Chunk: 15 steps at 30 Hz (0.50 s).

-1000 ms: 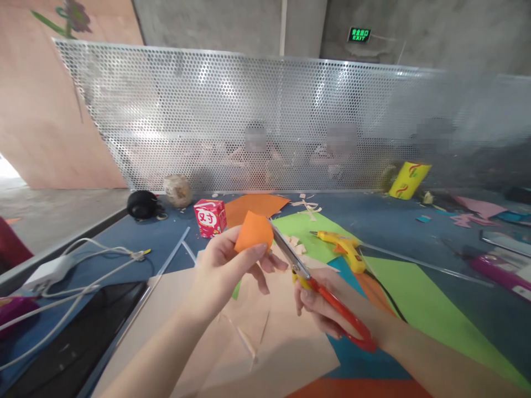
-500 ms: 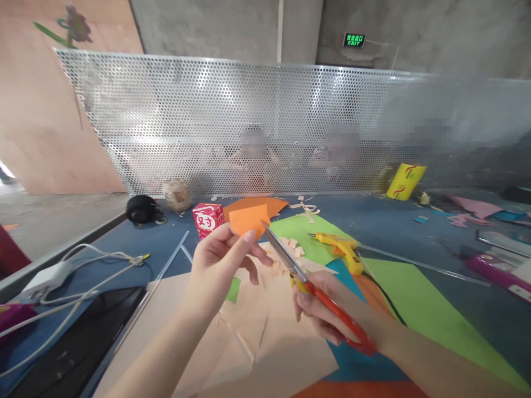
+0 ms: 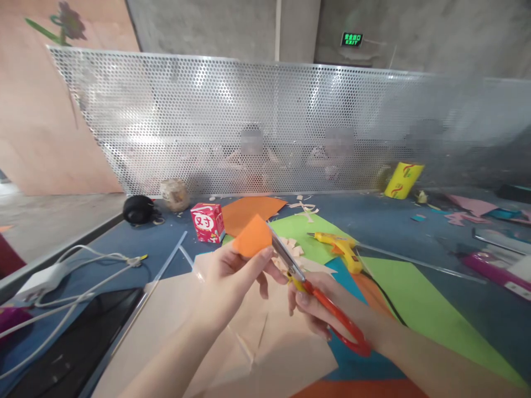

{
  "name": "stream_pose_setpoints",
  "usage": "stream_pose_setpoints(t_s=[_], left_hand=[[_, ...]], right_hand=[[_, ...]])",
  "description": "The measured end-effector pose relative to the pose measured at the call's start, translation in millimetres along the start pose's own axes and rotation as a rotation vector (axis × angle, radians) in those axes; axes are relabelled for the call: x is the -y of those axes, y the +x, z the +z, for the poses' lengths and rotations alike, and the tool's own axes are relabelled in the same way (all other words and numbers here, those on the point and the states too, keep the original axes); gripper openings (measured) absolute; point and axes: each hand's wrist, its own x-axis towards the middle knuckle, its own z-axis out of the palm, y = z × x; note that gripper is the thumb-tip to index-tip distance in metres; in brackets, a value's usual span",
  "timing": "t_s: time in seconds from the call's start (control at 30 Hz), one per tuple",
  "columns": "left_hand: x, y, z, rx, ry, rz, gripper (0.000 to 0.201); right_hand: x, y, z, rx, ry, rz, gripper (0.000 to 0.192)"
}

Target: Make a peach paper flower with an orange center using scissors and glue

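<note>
A small orange paper piece (image 3: pixel 253 236) is held up, point uppermost. Red-handled scissors (image 3: pixel 315 293) slant up-left, blades touching its right edge.

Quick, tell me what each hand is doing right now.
Left hand: closed on a small orange paper piece, held up above the table.
Right hand: closed on red-handled scissors, blades at the paper's edge.
</note>
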Motion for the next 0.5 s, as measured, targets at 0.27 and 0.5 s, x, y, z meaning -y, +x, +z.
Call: stream_pose_setpoints(t_s=[0.27, 0.5], left_hand=[[1.7, -0.3, 2.4, 0.021, -0.011, -0.032, 0.015], [4.9, 0.9, -2.7, 0.011, -0.018, -0.007, 0.017]], right_hand=[[-5.1, 0.1, -1.0, -0.005, -0.009, -0.011, 0.049], [-3.1, 0.2, -0.1, -0.013, 0.021, -0.010, 0.050]])
